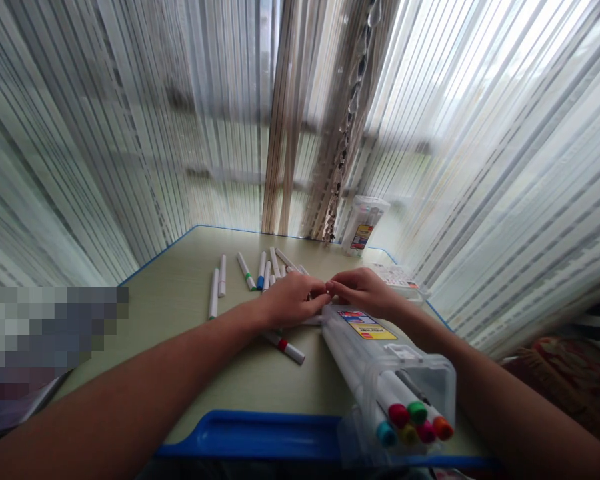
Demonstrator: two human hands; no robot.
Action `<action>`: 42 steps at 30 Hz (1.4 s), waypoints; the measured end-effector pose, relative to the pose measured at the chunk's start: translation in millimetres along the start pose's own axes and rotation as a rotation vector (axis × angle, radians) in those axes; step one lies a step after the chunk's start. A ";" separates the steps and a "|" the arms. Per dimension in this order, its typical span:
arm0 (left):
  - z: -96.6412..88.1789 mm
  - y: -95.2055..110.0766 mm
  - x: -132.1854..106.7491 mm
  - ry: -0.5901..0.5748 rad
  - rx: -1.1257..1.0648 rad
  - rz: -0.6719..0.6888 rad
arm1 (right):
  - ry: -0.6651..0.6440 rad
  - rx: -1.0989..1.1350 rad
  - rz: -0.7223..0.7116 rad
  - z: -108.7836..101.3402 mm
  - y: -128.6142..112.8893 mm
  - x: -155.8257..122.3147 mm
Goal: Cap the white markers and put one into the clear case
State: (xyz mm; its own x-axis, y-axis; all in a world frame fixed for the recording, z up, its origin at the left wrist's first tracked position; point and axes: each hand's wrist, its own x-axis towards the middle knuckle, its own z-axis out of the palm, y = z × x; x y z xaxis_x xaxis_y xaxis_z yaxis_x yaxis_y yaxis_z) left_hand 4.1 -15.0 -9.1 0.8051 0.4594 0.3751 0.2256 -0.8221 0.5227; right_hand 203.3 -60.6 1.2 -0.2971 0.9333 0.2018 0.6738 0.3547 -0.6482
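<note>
My left hand (297, 295) and my right hand (364, 287) meet over the middle of the table, fingertips curled and pinched close together. Whatever is between them is too hidden to name. Just below my right hand lies a clear plastic marker case (345, 353), its lid open toward me. Inside it are several markers with coloured ends, among them a red one (399, 415), a green one (417, 411) and an orange one (443, 427). Loose white markers lie behind and beside my left hand, including a blue-banded one (261, 272). A red-banded marker (291, 349) rests under my left wrist.
A second clear case (363, 227) stands upright at the table's far right. Another flat clear case (397, 281) lies beyond my right forearm. The table (175, 293) has a blue edge and a blue tray groove (270, 433) at the front. String curtains (220, 120) hang behind it.
</note>
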 end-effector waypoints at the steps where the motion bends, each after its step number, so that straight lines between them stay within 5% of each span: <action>1: -0.1 -0.2 0.2 -0.011 -0.002 0.010 | -0.011 -0.015 -0.003 -0.2 -0.3 0.0; 19: -3.6 -0.2 2.6 -0.011 -0.074 -0.052 | 0.000 0.023 0.050 1.6 3.3 0.2; 24: -10.7 -0.2 1.3 -0.177 -0.205 -0.077 | 0.014 0.010 0.039 2.3 4.2 0.2; 29: -16.7 1.3 -0.8 -0.297 -0.100 0.003 | 0.030 -0.018 0.042 1.4 1.4 -0.6; 37: -13.9 -7.7 2.4 -0.157 0.089 0.058 | 0.141 0.004 0.055 0.2 9.1 2.8; 42: -13.8 -12.6 5.2 -0.007 0.158 -0.052 | 0.213 -0.006 0.033 -5.4 10.7 4.1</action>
State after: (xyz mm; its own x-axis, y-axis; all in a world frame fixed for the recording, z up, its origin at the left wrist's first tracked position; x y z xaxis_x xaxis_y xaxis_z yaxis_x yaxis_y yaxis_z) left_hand -2.1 2.3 -3.2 0.7936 0.5011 0.3452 0.3502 -0.8401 0.4143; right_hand 213.0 -52.7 -1.0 -0.1252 0.9349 0.3320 0.6848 0.3236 -0.6529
